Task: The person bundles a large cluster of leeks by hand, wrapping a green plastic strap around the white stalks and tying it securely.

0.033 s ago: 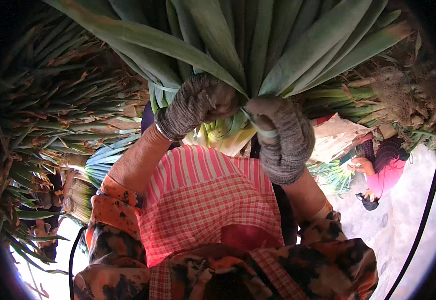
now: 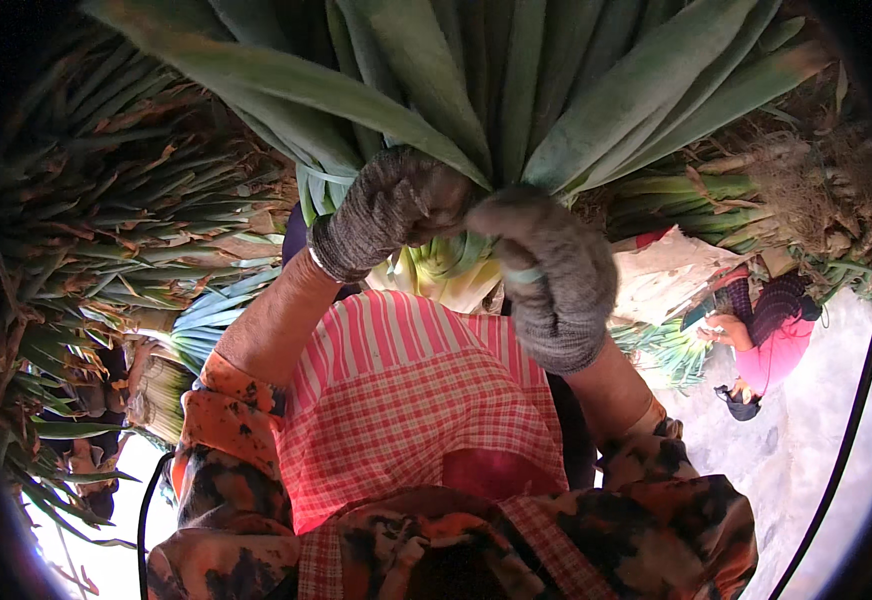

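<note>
A thick bundle of large green onions (image 2: 516, 90) fans its leaves toward the far side, with pale stalks showing below my hands. A thin pale-green strip (image 2: 328, 176) circles the bundle and runs to my left hand (image 2: 401, 205). That grey-gloved hand is closed at the bundle's near side, its fingertips hidden. My right hand (image 2: 556, 275), gloved alike, is closed with a piece of the same strip showing across its curled fingers. The two hands touch or nearly touch at the middle of the bundle; right fingertips are blurred.
Piled green onions (image 2: 126, 180) fill the left side. More, with roots showing, lie in a heap (image 2: 786, 190) at right. A tied bundle (image 2: 161, 390) stands at left. A person in pink (image 2: 771, 345) works at right beside green onions. A black cable (image 2: 846, 440) hangs at right.
My right hand has moved slightly left, bringing its fingers up to the left hand. The left hand and the bundle stay nearly where they were.
</note>
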`<state>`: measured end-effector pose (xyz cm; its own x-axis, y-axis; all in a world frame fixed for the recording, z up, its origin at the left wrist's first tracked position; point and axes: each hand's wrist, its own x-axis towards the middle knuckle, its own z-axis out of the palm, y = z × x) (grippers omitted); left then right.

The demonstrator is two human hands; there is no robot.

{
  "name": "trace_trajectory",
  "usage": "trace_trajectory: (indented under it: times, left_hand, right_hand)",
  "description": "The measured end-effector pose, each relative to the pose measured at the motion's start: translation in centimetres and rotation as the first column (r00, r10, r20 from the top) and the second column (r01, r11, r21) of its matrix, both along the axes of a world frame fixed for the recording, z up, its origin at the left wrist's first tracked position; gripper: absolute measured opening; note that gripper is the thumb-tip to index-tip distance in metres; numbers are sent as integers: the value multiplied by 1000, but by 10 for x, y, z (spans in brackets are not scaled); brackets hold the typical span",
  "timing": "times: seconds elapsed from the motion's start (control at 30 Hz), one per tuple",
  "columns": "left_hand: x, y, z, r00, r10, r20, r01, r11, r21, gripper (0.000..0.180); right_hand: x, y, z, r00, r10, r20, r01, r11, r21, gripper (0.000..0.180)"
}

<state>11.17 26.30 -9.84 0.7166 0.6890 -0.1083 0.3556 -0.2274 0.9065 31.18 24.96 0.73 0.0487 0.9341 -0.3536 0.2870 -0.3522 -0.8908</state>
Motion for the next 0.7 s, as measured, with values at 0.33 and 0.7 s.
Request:
trace_trajectory:
  times: [0.33, 0.7]
  left_hand:
    - [9, 13, 6, 961, -205, -186, 168, 966, -195, 31]
    - [48, 32, 80, 996, 40, 77, 49, 469, -882, 26]
  right_hand:
    - [16, -17, -52, 481, -611, -628, 193, 773, -604, 39]
    - [88, -31, -1, 545, -491, -679, -237, 687, -687, 40]
